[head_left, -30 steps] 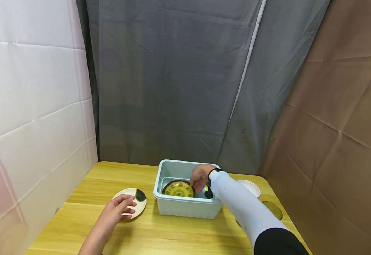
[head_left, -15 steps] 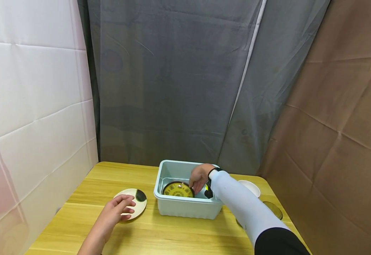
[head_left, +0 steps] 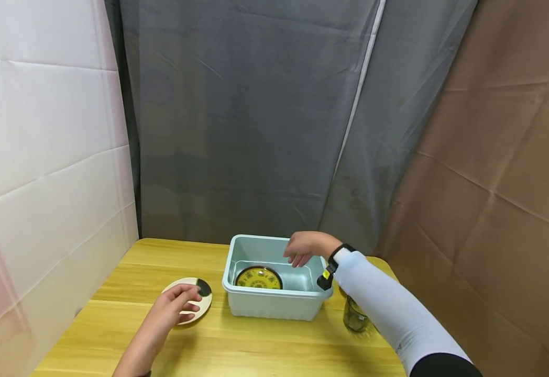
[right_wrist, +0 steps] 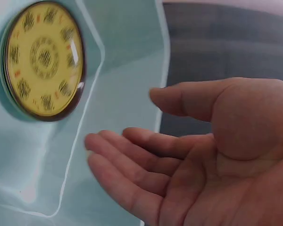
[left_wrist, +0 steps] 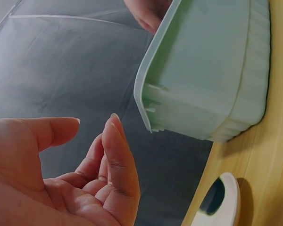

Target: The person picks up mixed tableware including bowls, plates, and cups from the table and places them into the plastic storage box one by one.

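A yellow patterned plate with a dark rim [head_left: 259, 278] lies in the left part of the pale blue plastic bin [head_left: 279, 297]. My right hand [head_left: 306, 247] is over the bin, apart from the plate, with fingers loosely bent and nothing held; its palm shows in the right wrist view. My left hand [head_left: 173, 308] hovers by a cream plate with a dark patch [head_left: 205, 302] on the table, overlapping it in the head view. In the left wrist view, thumb and fingers of the left hand [left_wrist: 85, 174] are apart, with nothing between them.
A dark tinted glass [head_left: 355, 315] stands on the wooden table [head_left: 265, 345] right of the bin, partly behind my right sleeve [head_left: 387, 298]. A grey curtain [head_left: 246, 131] rises behind the table, with a white cloth on the left and a brown one on the right.
My right hand has let go of the yellow plate's edge and lifted up and to the right. The plate stays in the bin. My left hand keeps its place.
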Action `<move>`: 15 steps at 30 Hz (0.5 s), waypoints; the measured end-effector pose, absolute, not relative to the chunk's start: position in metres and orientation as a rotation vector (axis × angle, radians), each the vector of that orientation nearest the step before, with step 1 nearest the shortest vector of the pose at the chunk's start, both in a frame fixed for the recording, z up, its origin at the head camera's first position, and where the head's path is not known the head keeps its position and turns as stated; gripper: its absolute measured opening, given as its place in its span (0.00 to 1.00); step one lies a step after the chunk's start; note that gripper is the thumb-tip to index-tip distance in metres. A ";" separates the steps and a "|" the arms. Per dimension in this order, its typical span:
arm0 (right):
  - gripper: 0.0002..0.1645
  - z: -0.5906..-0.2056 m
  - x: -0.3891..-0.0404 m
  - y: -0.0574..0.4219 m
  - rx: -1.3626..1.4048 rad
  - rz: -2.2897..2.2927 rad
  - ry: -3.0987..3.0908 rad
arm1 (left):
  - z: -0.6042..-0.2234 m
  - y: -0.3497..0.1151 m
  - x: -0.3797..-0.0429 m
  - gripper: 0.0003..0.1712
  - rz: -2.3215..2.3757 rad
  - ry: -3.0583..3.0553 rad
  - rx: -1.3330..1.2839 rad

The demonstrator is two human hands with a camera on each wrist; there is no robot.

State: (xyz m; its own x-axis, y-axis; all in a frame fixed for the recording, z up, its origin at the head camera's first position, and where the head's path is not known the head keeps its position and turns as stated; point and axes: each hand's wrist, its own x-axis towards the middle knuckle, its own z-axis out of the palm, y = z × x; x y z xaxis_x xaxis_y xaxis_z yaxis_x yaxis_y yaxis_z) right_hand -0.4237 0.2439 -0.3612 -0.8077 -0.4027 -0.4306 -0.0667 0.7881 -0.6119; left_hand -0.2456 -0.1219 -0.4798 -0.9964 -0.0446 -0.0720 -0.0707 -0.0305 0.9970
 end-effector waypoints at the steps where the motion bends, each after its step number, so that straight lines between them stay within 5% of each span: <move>1: 0.25 -0.359 -0.419 0.248 -0.361 -0.832 2.426 | -0.480 -0.121 -0.246 0.14 2.236 2.174 -0.123; 15: 0.18 -0.368 -0.304 0.314 -0.392 -1.374 2.660 | -0.476 -0.115 -0.255 0.17 2.171 2.185 -0.072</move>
